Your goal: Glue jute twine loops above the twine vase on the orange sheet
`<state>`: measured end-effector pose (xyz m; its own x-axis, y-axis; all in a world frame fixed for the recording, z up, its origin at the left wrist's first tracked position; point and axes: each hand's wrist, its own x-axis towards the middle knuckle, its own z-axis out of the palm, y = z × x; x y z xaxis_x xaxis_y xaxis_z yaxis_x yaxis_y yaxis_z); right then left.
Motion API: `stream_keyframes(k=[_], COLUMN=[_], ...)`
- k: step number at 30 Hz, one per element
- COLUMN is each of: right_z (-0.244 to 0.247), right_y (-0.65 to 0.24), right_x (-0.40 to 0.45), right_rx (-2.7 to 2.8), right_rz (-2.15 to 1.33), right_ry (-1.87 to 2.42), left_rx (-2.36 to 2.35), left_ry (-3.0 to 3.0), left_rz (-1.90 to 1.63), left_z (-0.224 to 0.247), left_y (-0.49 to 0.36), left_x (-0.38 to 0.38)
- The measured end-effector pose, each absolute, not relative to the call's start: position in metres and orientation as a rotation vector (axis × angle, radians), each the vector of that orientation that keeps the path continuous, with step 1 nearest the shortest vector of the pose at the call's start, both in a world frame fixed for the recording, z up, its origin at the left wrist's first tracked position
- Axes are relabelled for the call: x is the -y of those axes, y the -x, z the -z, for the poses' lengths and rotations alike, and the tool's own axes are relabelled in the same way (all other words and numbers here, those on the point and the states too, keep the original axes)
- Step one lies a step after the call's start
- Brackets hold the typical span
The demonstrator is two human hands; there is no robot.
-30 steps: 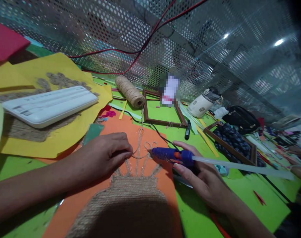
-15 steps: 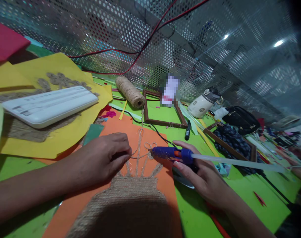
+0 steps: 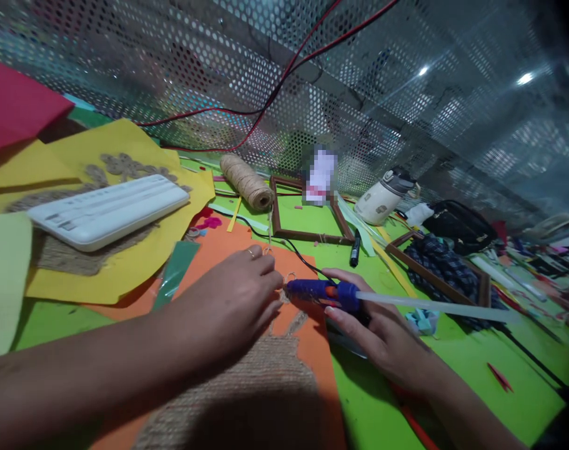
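My right hand grips a blue hot glue gun, with a long translucent glue stick jutting from its back. The gun's tip points left at a small loop of twine on an orange sheet. My left hand is closed in a pinch right by the tip. Its fingertips hide most of the twine strand they hold. Below, a vase-like shape of glued twine rows covers the lower sheet, with twine stems above it partly covered by my left hand.
Behind the sheet lie a twine roll, a wooden frame and a black marker. A white power bank rests on yellow paper at left. A bottle stands by the perforated metal panel.
My left hand has moved right, up to the glue gun's tip, and now covers the twine stems. The glue gun stays almost in place. The view has shifted slightly.
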<state>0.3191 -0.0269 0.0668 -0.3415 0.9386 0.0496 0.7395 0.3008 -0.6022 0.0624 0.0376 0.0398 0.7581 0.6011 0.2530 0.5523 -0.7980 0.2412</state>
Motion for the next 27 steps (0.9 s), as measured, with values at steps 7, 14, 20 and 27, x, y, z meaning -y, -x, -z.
stream_keyframes(k=[7, 14, 20, 27], right_z=[-0.067, -0.071, -0.07, -0.071], right_y=[-0.319, -0.317, -0.321, -0.326], right_x=[0.028, 0.03, 0.029, 0.029], right_rx=[2.156, 2.183, 2.182, 2.122], right_rz=[-0.734, -0.687, -0.702, -0.722], right_ry=[1.539, 1.545, 1.554, 1.551], left_rx=[-1.013, -1.0, -1.007, -1.002], left_ry=[-2.78, -2.672, -2.66, -2.675], left_rz=[-0.45, -0.525, -0.555, -0.543], left_z=[-0.019, -0.011, -0.011, -0.011], left_y=[-0.065, -0.063, -0.063, -0.063], left_x=[-0.046, -0.049, -0.048, -0.047])
